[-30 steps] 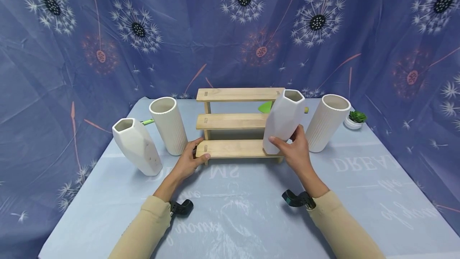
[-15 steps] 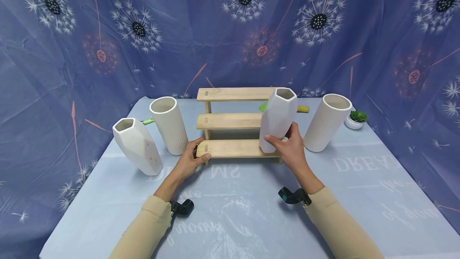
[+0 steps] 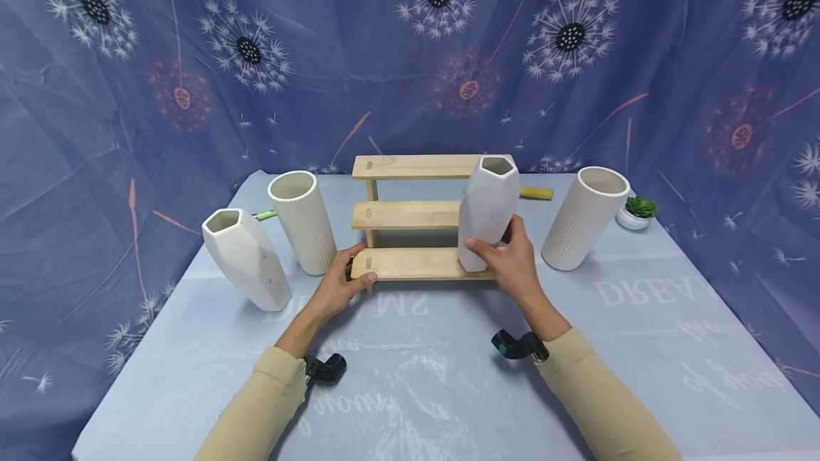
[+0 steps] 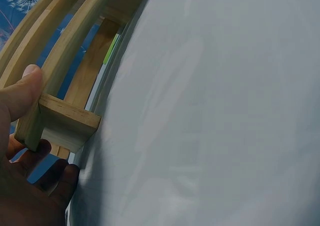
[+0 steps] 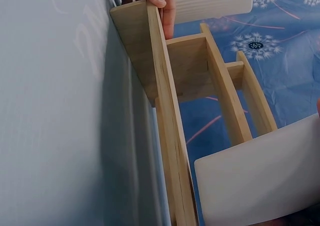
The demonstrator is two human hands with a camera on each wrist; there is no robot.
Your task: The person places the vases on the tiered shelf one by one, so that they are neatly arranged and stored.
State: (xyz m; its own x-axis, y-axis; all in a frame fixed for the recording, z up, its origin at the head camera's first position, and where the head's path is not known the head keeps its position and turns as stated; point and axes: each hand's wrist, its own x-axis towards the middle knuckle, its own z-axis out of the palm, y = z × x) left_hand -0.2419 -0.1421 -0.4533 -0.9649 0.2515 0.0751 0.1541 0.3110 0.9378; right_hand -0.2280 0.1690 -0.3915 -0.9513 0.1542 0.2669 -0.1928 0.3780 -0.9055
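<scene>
While left fingers (image 3: pixel 359 277) pinch the rack (image 3: pixel 416 263) — right fingers (image 3: pixel 482 245) clasp the vase (image 3: pixel 488 208).

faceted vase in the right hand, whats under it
The faceted vase stands over the wooden rack's lowest step; the right hand covers its base, so contact is unclear.
</scene>
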